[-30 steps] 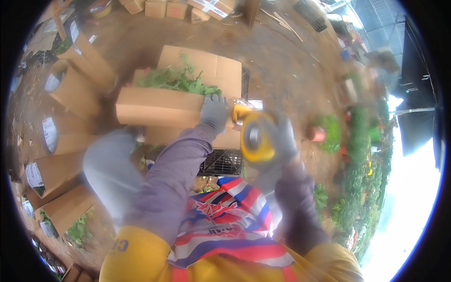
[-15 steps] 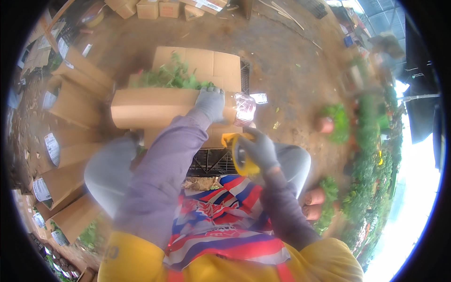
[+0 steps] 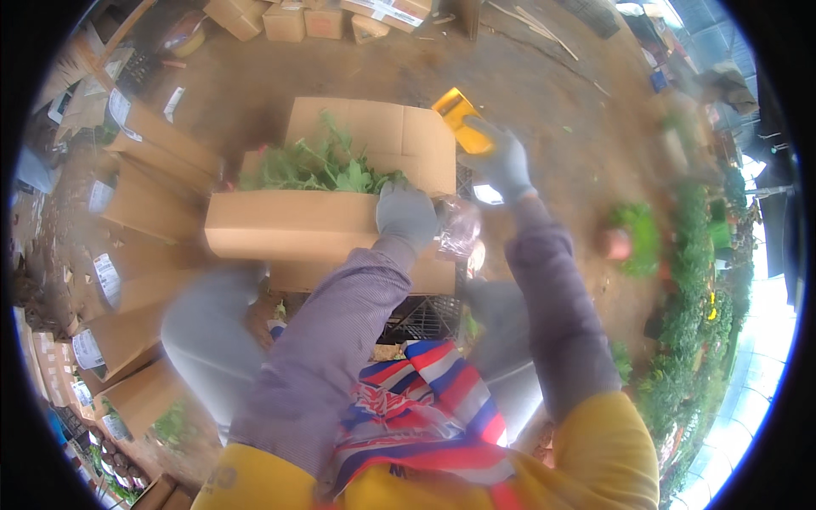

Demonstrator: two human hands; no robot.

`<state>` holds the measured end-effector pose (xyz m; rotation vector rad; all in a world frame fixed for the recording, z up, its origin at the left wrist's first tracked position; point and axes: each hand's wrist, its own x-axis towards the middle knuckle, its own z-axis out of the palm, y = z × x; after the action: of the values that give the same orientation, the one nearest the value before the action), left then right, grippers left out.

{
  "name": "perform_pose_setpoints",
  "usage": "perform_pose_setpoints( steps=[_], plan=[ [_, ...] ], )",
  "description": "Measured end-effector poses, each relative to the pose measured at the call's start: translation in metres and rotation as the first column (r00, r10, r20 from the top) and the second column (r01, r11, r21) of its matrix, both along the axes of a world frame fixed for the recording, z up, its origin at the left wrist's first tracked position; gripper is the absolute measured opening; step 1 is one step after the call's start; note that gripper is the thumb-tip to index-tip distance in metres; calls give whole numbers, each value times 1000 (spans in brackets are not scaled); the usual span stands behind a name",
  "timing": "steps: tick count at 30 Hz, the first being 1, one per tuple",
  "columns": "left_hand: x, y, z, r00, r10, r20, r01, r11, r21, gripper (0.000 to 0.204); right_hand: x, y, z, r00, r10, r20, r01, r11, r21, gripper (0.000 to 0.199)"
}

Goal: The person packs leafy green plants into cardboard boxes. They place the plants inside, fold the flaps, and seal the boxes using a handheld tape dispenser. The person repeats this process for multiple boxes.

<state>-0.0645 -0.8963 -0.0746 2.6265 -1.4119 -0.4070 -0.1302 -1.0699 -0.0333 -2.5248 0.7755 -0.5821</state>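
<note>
A long cardboard box (image 3: 289,225) lies across in front of me, with leafy green plants (image 3: 327,166) showing along its open top. My left hand (image 3: 406,217), in a grey glove, grips the near wall by the right end, its fingers curled over the edge against the leaves. Clear plastic wrap (image 3: 459,228) bulges at that end of the box. Beyond the box's far right corner, my right hand (image 3: 501,161), also gloved, is closed around a roll of yellow tape (image 3: 461,121). Motion blurs this hand a little.
A raised cardboard flap (image 3: 374,132) stands behind the plants. Black crates (image 3: 425,316) show under the box. Labelled cartons (image 3: 157,195) line the left side, and more boxes (image 3: 285,21) sit far ahead. Potted plants (image 3: 633,238) and a green row (image 3: 680,357) stand at right.
My right hand has carried the tape roll from near the box's near right corner up and away, past its far right corner. My left hand keeps its hold on the box edge.
</note>
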Motion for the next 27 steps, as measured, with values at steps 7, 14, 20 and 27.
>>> perform_pose_setpoints(
  steps=[7, 14, 20, 27],
  plan=[
    [0, -6, -31, 996, 75, 48, -58, 955, -292, 44, 22, -26, -99, 901, 184, -393, -83, 962, 260, 36],
    [6, -8, -38, 994, 67, 84, -37, 949, -313, 44, -131, 131, -56, 924, -382, -3, 292, 699, 652, 16],
    [2, -5, -27, 987, 117, 109, -78, 949, -306, 45, -96, 164, -205, 875, -405, 266, -285, 14, 959, 33],
    [6, 11, -18, 999, -3, 38, 20, 890, -456, 27, -130, 104, -85, 894, -431, -124, 445, 818, 365, 24]
  ],
)
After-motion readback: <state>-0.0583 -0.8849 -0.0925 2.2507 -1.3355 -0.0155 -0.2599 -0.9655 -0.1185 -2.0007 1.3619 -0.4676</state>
